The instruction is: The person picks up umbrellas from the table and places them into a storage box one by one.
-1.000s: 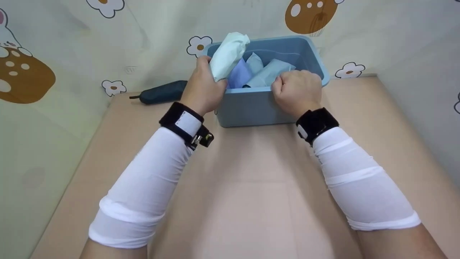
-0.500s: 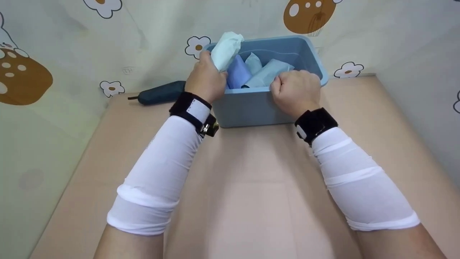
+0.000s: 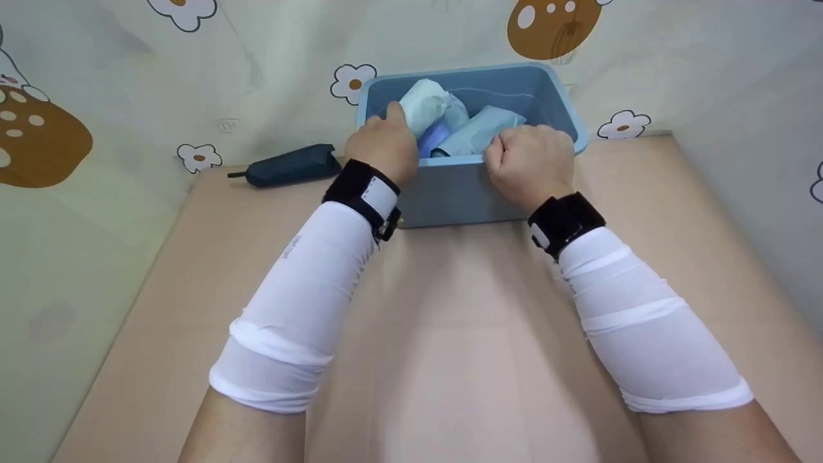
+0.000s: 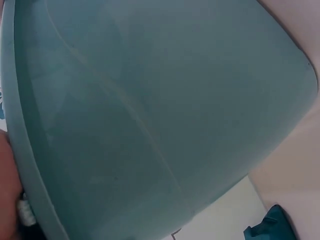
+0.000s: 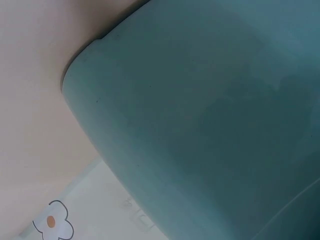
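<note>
My left hand (image 3: 384, 143) is over the front left of the blue-grey bin (image 3: 456, 196), holding a pale mint folded umbrella (image 3: 424, 103) whose crinkled end points up and right. The umbrella's lower part is hidden behind the hand. Inside the bin lie a light-blue rolled bundle (image 3: 482, 132), a violet-blue one (image 3: 434, 136) and another light-blue piece (image 3: 456, 112) partly covered by the mint umbrella. With curled fingers my right hand (image 3: 533, 164) grips the bin's front rim. Both wrist views mostly show the bin's outer wall (image 4: 165, 100).
A dark teal folded umbrella (image 3: 289, 167) with a short strap lies on the table (image 3: 450, 354), left of the bin. Close behind the bin hangs a wall cloth (image 3: 276, 77) with printed flowers.
My left hand has moved right and lowered the mint umbrella into the bin, over the violet-blue bundle. The right hand stays on the rim.
</note>
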`<action>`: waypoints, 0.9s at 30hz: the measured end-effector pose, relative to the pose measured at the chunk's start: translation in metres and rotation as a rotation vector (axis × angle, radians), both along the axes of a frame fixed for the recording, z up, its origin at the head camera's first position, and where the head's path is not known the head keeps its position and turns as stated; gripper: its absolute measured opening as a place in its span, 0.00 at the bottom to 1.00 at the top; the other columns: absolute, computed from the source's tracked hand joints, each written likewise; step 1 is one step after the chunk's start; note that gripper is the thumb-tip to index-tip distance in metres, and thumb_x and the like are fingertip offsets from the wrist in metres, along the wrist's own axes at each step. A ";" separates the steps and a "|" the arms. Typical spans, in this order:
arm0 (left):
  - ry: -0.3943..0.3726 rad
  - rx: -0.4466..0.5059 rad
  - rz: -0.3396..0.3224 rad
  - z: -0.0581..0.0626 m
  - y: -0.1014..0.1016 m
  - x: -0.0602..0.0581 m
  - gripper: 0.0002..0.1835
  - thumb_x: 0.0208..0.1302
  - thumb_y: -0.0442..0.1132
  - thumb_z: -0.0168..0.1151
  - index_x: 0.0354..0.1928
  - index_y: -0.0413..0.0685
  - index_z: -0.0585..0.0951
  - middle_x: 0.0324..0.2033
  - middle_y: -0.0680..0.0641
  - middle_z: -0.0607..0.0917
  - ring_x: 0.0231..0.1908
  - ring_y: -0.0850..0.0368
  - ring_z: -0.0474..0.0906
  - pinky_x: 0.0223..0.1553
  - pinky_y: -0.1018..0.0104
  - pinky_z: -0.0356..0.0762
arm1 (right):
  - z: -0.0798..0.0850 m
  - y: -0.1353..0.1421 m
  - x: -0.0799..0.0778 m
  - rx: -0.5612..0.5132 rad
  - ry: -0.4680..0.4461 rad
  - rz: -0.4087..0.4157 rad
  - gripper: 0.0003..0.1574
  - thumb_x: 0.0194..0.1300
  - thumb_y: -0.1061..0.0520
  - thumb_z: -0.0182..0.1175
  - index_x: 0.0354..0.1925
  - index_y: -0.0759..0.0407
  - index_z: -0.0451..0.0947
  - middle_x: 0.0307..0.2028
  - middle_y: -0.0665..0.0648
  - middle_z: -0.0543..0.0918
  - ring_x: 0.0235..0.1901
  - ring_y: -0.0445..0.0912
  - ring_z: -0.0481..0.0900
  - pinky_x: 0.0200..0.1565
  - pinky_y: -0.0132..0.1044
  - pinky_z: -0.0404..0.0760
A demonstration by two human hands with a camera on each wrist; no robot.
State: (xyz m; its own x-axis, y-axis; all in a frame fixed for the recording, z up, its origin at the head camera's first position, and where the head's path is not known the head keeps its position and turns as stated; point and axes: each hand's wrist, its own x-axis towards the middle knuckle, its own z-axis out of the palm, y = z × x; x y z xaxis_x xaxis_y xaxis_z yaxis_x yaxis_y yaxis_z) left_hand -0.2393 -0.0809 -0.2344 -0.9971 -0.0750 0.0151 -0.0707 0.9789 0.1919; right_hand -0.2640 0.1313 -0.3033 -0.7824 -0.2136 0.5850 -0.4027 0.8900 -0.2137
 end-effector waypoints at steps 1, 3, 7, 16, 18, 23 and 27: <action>-0.021 -0.029 -0.026 0.000 0.000 0.000 0.31 0.78 0.42 0.53 0.78 0.44 0.62 0.59 0.38 0.83 0.55 0.43 0.83 0.57 0.45 0.82 | 0.000 0.000 0.000 -0.001 -0.005 0.000 0.32 0.73 0.48 0.40 0.13 0.59 0.66 0.13 0.55 0.60 0.16 0.54 0.63 0.22 0.42 0.52; -0.054 -0.075 -0.072 0.001 0.000 0.000 0.29 0.78 0.42 0.54 0.76 0.43 0.66 0.57 0.38 0.84 0.53 0.44 0.83 0.55 0.46 0.83 | -0.001 0.000 0.000 0.001 -0.013 0.003 0.32 0.73 0.48 0.40 0.13 0.59 0.67 0.13 0.55 0.61 0.16 0.54 0.63 0.22 0.42 0.52; -0.090 -0.096 -0.117 0.003 -0.002 0.001 0.27 0.80 0.44 0.51 0.75 0.43 0.68 0.55 0.40 0.86 0.49 0.45 0.82 0.52 0.48 0.83 | -0.001 -0.001 0.000 -0.002 -0.028 0.006 0.32 0.74 0.48 0.41 0.14 0.59 0.67 0.13 0.55 0.61 0.15 0.53 0.63 0.22 0.42 0.53; -0.153 -0.029 -0.144 0.002 -0.010 -0.002 0.35 0.85 0.56 0.38 0.84 0.45 0.55 0.67 0.37 0.80 0.61 0.41 0.80 0.67 0.41 0.72 | -0.001 -0.002 0.001 0.008 -0.031 -0.008 0.32 0.74 0.48 0.44 0.14 0.59 0.68 0.13 0.56 0.63 0.16 0.54 0.64 0.22 0.42 0.54; -0.169 -0.040 -0.156 0.002 -0.011 -0.003 0.36 0.85 0.57 0.36 0.84 0.45 0.52 0.71 0.38 0.77 0.68 0.41 0.77 0.74 0.36 0.60 | -0.001 -0.002 0.001 0.010 -0.029 -0.010 0.31 0.74 0.49 0.45 0.14 0.59 0.68 0.13 0.56 0.63 0.16 0.54 0.64 0.22 0.42 0.54; -0.198 -0.118 -0.222 0.002 -0.014 -0.006 0.36 0.85 0.56 0.35 0.84 0.45 0.53 0.72 0.38 0.77 0.72 0.40 0.73 0.76 0.28 0.46 | 0.000 -0.002 0.001 0.008 -0.032 -0.011 0.32 0.74 0.49 0.44 0.14 0.59 0.68 0.13 0.56 0.63 0.16 0.54 0.64 0.22 0.42 0.54; -0.229 -0.153 -0.228 0.002 -0.014 -0.008 0.39 0.84 0.62 0.28 0.85 0.48 0.50 0.74 0.40 0.74 0.73 0.41 0.72 0.76 0.31 0.44 | 0.000 0.000 0.001 0.009 -0.002 -0.003 0.32 0.73 0.48 0.42 0.13 0.58 0.66 0.13 0.55 0.62 0.16 0.55 0.64 0.22 0.42 0.53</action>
State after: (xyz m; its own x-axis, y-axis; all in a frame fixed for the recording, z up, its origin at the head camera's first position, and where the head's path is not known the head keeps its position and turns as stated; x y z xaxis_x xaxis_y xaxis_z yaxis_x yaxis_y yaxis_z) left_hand -0.2475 -0.0951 -0.2324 -0.9667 0.1361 -0.2166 0.1290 0.9905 0.0466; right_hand -0.2634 0.1311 -0.3033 -0.7844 -0.2162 0.5814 -0.3995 0.8931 -0.2069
